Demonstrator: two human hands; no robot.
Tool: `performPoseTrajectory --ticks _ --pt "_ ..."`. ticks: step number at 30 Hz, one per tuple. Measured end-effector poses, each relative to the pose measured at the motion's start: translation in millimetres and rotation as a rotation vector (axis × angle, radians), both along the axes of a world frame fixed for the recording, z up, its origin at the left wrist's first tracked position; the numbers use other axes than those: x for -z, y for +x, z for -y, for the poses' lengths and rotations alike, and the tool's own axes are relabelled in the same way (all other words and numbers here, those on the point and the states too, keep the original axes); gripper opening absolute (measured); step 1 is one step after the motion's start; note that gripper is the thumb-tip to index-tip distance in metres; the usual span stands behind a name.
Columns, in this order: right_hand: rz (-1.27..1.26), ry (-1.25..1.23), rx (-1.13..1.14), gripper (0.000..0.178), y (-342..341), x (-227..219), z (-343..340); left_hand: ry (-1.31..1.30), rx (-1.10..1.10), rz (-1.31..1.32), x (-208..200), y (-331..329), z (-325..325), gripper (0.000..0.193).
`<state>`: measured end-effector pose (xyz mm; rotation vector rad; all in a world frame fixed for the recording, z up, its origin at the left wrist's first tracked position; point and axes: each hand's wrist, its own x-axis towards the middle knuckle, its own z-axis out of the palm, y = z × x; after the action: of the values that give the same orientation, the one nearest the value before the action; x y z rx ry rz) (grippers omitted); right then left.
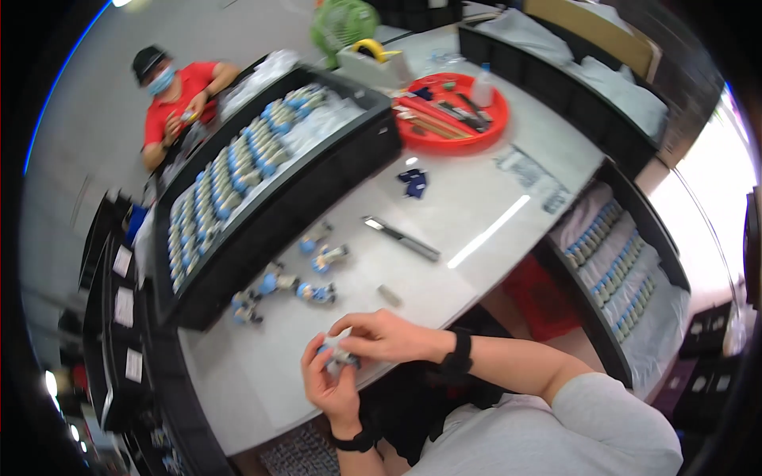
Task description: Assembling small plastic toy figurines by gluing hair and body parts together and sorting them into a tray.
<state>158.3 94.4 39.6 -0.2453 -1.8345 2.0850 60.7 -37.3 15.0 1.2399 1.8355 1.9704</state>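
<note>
Close to the table's near edge, both my hands are closed around a small blue-and-white figurine (343, 355). My left hand (329, 389) grips it from the left and below. From the right, the fingers of my right hand (381, 337) press on its top. Much of the figurine is hidden by my fingers. Beyond my hands several similar figurines (317, 293) lie loose on the white table (262, 365). A small grey block (390, 295) lies just past my right hand, and farther off is a utility knife (401, 238).
A black crate (349, 135) of figurines in rows stands at the far left. Behind it sits a person (178, 99) in red. A red tray (452, 143) of tools, dark blue pieces (413, 182) and a green fan (341, 28) are farther back. Another crate (619, 349) stands right.
</note>
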Motion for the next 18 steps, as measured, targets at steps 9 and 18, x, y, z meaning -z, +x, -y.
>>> performPoseTrajectory --ticks 9,18 --pt "0.004 -0.253 -0.049 0.042 98 -1 -24 -0.002 0.239 -0.470 -32 21 -15 0.070" --pt "0.213 -0.046 1.316 0.032 401 57 -75 -0.261 -0.038 -0.248 -33 31 -13 0.038"
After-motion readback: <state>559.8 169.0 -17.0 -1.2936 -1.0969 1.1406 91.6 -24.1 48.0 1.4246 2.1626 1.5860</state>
